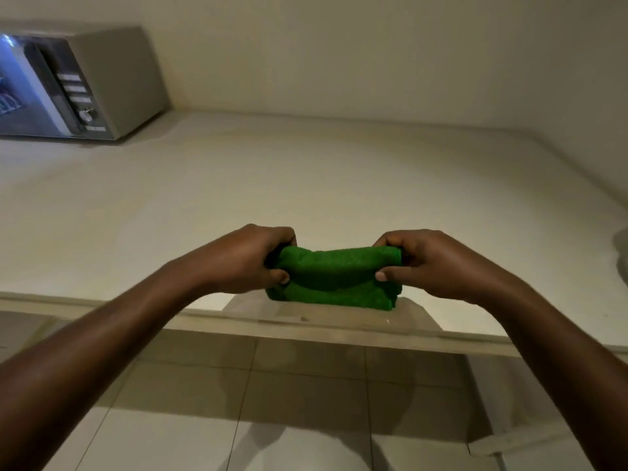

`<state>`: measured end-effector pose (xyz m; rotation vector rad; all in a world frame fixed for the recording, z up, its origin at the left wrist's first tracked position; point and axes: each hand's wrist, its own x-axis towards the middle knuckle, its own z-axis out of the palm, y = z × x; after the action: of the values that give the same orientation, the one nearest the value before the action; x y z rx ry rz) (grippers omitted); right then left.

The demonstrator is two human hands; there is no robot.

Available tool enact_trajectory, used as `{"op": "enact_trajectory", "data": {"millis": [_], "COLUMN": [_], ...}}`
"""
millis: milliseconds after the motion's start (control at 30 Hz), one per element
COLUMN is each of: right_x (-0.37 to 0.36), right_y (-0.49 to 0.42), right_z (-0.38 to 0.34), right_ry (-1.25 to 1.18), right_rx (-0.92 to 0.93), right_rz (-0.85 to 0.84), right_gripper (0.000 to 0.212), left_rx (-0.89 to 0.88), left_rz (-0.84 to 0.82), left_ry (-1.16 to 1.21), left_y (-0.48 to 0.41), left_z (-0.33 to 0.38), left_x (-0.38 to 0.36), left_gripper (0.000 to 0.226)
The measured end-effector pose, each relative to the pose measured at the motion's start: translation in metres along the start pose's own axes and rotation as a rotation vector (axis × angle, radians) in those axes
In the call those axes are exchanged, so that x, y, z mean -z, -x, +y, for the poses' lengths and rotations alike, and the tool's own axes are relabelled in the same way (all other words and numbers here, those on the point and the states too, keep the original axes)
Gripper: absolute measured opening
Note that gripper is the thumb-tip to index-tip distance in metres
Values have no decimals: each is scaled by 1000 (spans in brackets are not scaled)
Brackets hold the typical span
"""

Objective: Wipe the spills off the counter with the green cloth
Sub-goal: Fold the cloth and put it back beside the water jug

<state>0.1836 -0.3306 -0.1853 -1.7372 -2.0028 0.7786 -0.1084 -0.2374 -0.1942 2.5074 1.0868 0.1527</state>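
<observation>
No text can be read; the markings on the microwave (81, 86) control panel are too blurred.

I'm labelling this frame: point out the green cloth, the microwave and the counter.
green cloth (334, 278): head view, middle of its folded front.
microwave (115, 76): head view, grey side panel.
counter (306, 185): head view, bare top.

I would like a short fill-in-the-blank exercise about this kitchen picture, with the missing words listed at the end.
1. Both hands hold a folded cloth whose colour is ____.
2. The left hand grips one end of the cloth and the ____ hand grips the other end.
3. The appliance standing at the far left of the counter is a ____.
4. The cloth is held above the ____ edge of the counter.

Missing words: green; right; microwave; near
</observation>
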Motion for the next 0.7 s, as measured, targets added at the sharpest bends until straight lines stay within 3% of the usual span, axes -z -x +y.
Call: {"op": "enact_trajectory", "data": {"millis": [233, 467, 700], "right_x": [54, 107, 146], "right_y": [24, 51, 51], "right_z": [60, 128, 185], "right_ry": [-210, -163, -181], "right_rx": [-15, -71, -222], "right_rz": [134, 300, 484], "right_gripper": [15, 19, 23], "left_rx": [-69, -140, -206], "left_rz": [-55, -71, -31], "left_ry": [-1, 1, -79], "left_y": [-72, -170, -284], "left_z": [57, 110, 160], "left_x": [6, -19, -50], "left_gripper": [22, 16, 27]}}
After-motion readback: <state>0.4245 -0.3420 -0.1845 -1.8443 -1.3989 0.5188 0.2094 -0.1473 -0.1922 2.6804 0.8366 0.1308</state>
